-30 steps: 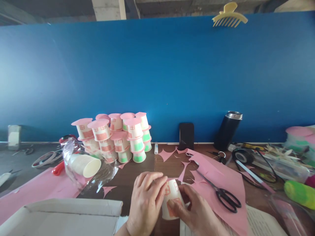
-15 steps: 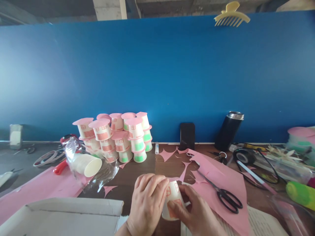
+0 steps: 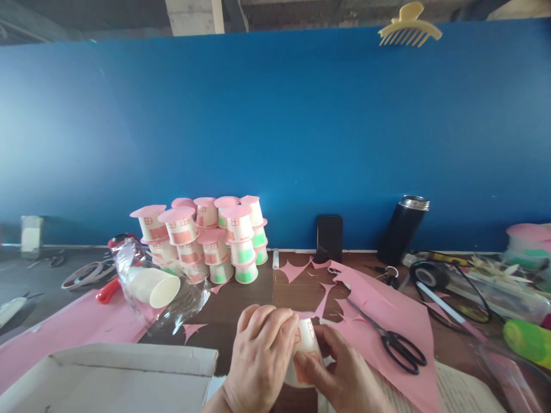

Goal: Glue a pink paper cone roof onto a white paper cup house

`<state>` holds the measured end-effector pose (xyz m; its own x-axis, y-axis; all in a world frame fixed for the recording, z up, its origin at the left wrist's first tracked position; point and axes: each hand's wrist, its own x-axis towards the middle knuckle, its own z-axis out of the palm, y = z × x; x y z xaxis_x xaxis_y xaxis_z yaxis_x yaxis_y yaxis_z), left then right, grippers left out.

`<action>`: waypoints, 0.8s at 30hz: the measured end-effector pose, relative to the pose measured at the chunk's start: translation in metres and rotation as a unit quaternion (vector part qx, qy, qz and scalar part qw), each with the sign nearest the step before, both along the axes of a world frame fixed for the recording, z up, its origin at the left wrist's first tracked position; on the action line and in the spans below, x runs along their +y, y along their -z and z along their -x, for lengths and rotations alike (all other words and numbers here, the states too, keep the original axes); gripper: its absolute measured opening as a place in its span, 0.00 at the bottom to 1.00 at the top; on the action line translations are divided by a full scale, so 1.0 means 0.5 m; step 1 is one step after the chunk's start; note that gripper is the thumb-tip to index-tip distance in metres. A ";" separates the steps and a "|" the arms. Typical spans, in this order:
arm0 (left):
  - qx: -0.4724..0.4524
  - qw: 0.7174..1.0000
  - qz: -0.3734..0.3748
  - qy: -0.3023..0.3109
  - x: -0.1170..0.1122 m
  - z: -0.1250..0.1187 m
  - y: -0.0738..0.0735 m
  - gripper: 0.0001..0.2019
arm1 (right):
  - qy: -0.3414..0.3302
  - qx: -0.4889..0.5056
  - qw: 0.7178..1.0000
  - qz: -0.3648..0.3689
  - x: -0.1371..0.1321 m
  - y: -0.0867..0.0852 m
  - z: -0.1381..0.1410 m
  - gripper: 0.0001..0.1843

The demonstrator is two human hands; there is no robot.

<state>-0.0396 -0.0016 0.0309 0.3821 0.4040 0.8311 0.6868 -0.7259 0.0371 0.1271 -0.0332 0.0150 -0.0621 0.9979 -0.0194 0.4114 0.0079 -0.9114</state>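
Note:
Between my hands is a white paper cup [image 3: 306,339], upside down, with orange-red windows and a door drawn on it. My left hand [image 3: 263,351] wraps its left side, fingers together near the top. On the right, my right hand [image 3: 340,367] grips the cup with the thumb across the drawn door. A strip of pink paper [image 3: 306,315] shows at the cup's top edge; whether it is attached I cannot tell. Behind, several decorated cups with pink paper roofs [image 3: 177,214] stand stacked in tiers.
Black-handled scissors [image 3: 403,350] lie on cut pink paper [image 3: 387,304] at right. A bag of nested paper cups [image 3: 160,288] and a white box [image 3: 129,378] are at left. A phone [image 3: 329,238] and a black flask [image 3: 402,229] stand by the blue partition [image 3: 275,126].
The view has shifted very slightly. Both hands keep their hold on the cup, almost unmoved.

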 end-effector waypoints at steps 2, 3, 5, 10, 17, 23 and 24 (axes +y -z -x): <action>-0.005 1.000 0.007 -0.004 0.001 -0.001 0.000 0.10 | -0.003 0.004 1.000 -0.002 -0.001 0.001 -0.001 0.21; -0.010 1.000 0.013 -0.007 0.002 -0.001 0.000 0.10 | -0.004 0.005 1.000 -0.002 -0.002 0.001 -0.001 0.21; -0.022 0.999 0.030 -0.015 0.004 -0.001 0.003 0.11 | 0.000 0.006 1.000 0.000 -0.002 -0.001 -0.001 0.22; -0.030 0.997 0.072 -0.022 0.012 0.002 0.014 0.13 | 0.034 0.037 0.999 -0.009 0.000 0.000 0.000 0.24; -0.053 0.996 0.072 0.000 0.010 0.000 0.009 0.09 | -0.004 0.029 0.999 -0.018 0.002 0.008 -0.009 0.23; -0.029 0.999 0.026 0.010 0.001 0.000 -0.004 0.10 | 0.007 0.044 0.999 -0.014 0.000 0.024 -0.004 0.27; -0.025 0.999 0.022 0.010 0.001 0.001 -0.005 0.09 | 0.004 0.054 0.998 -0.016 0.000 0.028 -0.002 0.28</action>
